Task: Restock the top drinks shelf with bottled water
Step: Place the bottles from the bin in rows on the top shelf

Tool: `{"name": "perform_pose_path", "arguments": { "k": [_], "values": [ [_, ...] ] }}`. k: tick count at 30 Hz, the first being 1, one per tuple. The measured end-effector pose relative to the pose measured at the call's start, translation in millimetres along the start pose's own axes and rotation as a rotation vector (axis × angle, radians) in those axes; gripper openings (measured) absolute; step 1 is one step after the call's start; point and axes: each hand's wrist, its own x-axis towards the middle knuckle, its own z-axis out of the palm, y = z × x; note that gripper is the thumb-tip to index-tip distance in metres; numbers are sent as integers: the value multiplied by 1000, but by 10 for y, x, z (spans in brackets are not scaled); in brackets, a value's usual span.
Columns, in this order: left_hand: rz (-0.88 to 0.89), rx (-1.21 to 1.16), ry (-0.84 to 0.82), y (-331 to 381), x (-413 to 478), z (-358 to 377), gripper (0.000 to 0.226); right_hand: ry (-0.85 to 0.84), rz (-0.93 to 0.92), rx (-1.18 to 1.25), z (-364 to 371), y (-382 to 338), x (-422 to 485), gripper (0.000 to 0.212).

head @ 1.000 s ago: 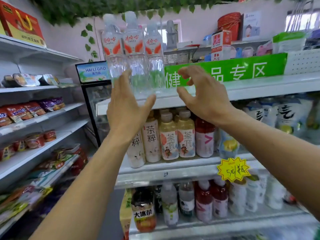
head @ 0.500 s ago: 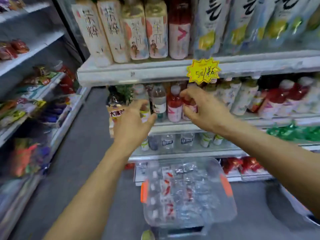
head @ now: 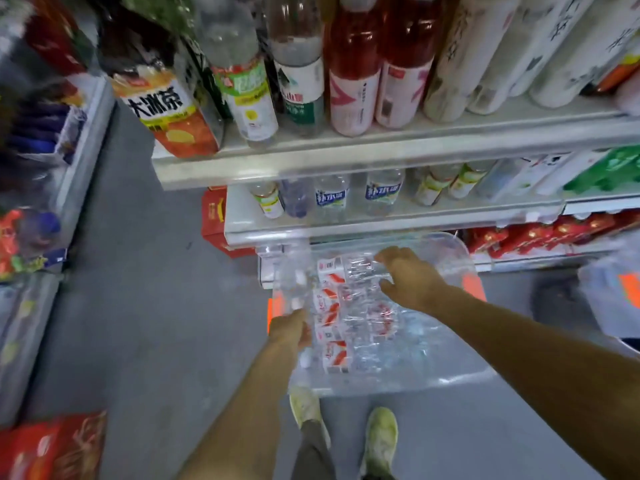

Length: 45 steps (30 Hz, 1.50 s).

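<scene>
Bottled water (head: 332, 308): lies flat in rows, red-and-white labels up, inside a clear bin (head: 381, 384) with orange handles (head: 472, 287).

Bin position: on the grey floor (head: 156, 323), lower centre of the frame, just in front of a low shelf (head: 381, 230) carrying small upright bottles.

Left hand (head: 290, 330): reaches down at the left edge of the bin, beside the bottle caps. Fingers turned under and hidden behind the back of the hand; cannot tell whether holding a bottle.

Right hand (head: 412, 280): reaches in over the upper rows of bottles, right of centre. Fingers (head: 386, 255) and thumb parted and curved, straddling one bottle body; blurred, so cannot tell whether gripping it.

Upper half of the frame: higher shelf (head: 381, 147) with upright tea, water and red drink bottles (head: 349, 81).

Bottom centre, below the bin: two pale shoes (head: 381, 441).
</scene>
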Motion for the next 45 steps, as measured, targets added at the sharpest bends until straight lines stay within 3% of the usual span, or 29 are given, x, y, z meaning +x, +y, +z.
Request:
{"name": "perform_pose_path", "arguments": {
  "k": [7, 11, 16, 20, 24, 26, 29, 34, 40, 45],
  "values": [
    [-242, -303, 21, -357, 494, 268, 10, 39, -90, -497, 494, 21, 403, 72],
    [-295, -357, 62, -426, 622, 355, 45, 114, -69, -636, 584, -35, 513, 59],
    [-329, -447, 68, -400, 584, 378, 44, 109, -31, -585, 614, -12, 594, 46],
    [-289, -481, 11, -426, 576, 483, 42, 67, 23, -426, 694, -19, 605, 62],
    [-251, -497, -22, -425, 556, 524, 55, 84, 4, -519, 676, 39, 659, 80],
    [-232, -503, -13, -442, 581, 535, 62, 94, 7, -539, 674, 32, 688, 77],
    [-247, -549, 8, -469, 569, 516, 51, 122, 25, -518, 679, 25, 696, 66],
    [-231, -588, -19, -503, 579, 509, 52, 176, -20, -290, 734, 156, 645, 59],
    [-225, -631, 4, -530, 601, 546, 52, 153, -82, -445, 683, 194, 662, 82],
    [-224, -652, 21, -535, 596, 557, 53, 191, -29, -413, 747, 137, 674, 67]
  ]
}}
